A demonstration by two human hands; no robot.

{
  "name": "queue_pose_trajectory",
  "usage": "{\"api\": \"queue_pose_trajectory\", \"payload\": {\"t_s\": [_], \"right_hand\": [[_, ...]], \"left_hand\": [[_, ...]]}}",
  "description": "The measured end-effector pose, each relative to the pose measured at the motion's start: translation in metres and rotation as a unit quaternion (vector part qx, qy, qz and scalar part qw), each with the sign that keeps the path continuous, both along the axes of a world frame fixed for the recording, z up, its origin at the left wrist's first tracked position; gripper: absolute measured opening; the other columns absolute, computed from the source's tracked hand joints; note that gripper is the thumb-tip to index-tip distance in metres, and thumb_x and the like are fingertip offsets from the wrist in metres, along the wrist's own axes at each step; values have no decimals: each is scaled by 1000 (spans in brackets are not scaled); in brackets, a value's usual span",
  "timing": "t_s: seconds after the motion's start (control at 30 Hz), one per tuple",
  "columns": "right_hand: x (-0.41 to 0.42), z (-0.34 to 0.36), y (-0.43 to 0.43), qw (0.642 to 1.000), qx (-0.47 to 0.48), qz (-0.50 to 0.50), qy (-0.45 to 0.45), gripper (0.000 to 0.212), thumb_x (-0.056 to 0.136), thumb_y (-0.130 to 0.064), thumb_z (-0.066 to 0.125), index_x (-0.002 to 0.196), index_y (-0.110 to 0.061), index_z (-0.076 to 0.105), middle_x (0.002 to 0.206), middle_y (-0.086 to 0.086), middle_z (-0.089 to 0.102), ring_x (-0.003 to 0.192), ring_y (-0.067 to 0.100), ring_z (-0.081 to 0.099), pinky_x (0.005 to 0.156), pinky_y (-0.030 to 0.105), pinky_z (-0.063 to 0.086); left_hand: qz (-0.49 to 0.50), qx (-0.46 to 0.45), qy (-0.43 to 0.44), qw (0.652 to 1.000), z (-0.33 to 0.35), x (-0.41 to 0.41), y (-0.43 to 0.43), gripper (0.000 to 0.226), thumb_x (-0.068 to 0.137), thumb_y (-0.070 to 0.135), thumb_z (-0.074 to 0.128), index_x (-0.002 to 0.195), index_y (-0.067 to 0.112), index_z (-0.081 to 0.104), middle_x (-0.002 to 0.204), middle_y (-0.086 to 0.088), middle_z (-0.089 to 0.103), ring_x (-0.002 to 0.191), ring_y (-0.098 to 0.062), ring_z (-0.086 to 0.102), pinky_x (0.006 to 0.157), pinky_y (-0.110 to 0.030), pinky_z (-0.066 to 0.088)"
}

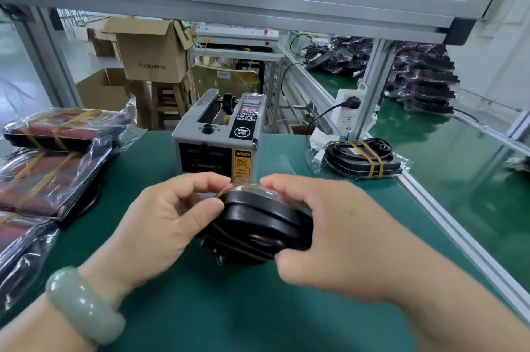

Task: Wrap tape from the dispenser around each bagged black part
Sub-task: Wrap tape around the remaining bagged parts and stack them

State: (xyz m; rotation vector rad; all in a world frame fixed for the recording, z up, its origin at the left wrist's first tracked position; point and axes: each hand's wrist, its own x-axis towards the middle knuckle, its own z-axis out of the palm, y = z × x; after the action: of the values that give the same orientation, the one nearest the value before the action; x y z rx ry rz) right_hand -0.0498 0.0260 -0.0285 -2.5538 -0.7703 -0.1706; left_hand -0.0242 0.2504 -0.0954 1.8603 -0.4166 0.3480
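A bagged black part stands on edge on the green table, held between both hands just in front of the grey tape dispenser. My left hand grips its left side, thumb and fingers pinching a strip of amber tape at the top edge. My right hand curls over the part's right side, fingers on top and thumb below. Another amber band runs across the part's lower face.
Several bagged, taped parts lie stacked at the left. One taped black part with a white connector lies at the right, near an aluminium post with a socket. More bagged parts are piled on the far bench.
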Motion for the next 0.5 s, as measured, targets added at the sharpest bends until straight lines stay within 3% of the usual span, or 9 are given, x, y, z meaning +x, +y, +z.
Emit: {"api": "queue_pose_trajectory", "payload": {"t_s": [0.1,0.2,0.3,0.37,0.43,0.5], "right_hand": [[15,17,6,999,-39,12,20,52,57,-48,67,105,-35,52,85,-15,66,76,3,60,68,25,51],[31,10,9,994,32,-9,100,64,51,-56,77,108,-37,54,91,-18,66,79,-4,61,71,20,50],[35,-9,15,969,166,-7,182,59,47,-48,80,102,-33,63,90,-16,70,77,-2,64,74,24,54],[33,-23,20,956,217,8,198,62,45,-45,78,104,-33,62,109,-19,62,94,-5,62,83,19,51],[32,-31,24,964,209,11,165,60,46,-45,77,103,-37,62,124,-29,41,115,-13,48,91,9,42],[33,-31,28,962,214,13,169,52,47,-44,75,98,-40,65,114,-31,51,105,-11,55,84,8,45]], "left_hand": [[-64,-36,22,997,-5,-6,-6,46,74,39,69,116,55,58,113,11,68,81,-7,64,74,-18,53],[-55,0,21,998,-10,-5,-7,63,62,45,75,119,58,51,114,18,65,82,-9,68,78,-16,53],[-27,-42,41,998,-15,-2,-6,63,57,43,77,114,56,53,113,8,66,82,-44,61,80,-48,57],[-18,-51,63,997,-17,-1,-2,65,55,40,79,114,55,55,115,4,66,88,-53,57,84,-61,51],[-35,-38,91,994,-12,-1,9,63,58,45,78,116,52,57,111,-3,67,87,-51,58,82,-59,52],[-50,-38,122,991,-3,1,21,58,64,63,73,116,42,64,99,-9,69,73,-34,59,67,-42,55]]}}
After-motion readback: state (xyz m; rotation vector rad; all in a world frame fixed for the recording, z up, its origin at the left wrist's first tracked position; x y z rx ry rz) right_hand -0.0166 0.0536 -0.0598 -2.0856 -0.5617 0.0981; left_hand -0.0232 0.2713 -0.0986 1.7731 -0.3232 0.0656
